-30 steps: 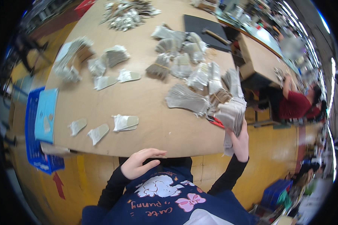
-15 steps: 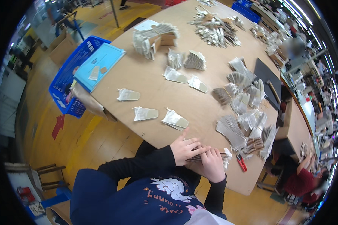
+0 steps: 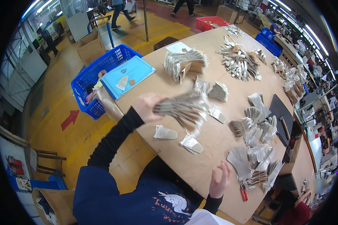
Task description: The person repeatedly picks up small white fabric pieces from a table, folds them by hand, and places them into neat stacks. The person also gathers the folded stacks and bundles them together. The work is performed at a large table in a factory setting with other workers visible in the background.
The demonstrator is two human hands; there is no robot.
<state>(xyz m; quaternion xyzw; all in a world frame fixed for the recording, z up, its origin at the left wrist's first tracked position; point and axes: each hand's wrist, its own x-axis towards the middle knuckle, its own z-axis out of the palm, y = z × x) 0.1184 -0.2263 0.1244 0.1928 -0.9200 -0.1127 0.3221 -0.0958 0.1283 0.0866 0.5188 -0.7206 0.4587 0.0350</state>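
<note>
My left hand [image 3: 148, 107] is closed on one end of a fanned bundle of flat, shoe-part-like pieces [image 3: 184, 109], grey and brown with white frayed ends. The bundle is blurred by motion and held over the left part of the table, hiding what lies beneath. By the table's front edge my right hand [image 3: 219, 180] is raised with bent, parted fingers and nothing in them. Single white-and-beige tapered pieces [image 3: 166, 132] lie below the bundle, one pair [image 3: 192, 144] overlapping. Red-handled pliers or cutters [image 3: 243, 192] rest right of my right hand.
Tied bundles [image 3: 239, 162] of similar pieces cover the table's right side, beside a black board [image 3: 277, 112] with a hammer [image 3: 285, 126]. A large curved stack [image 3: 186, 64] and a loose heap [image 3: 239, 62] stand farther back. A blue basket [image 3: 87, 80] with a light-blue folder [image 3: 125, 71] adjoins the left edge.
Both hands were together on a bundle at the front edge. The left hand has swung it up and leftward over the table; the right hand has let go. The view has shifted too.
</note>
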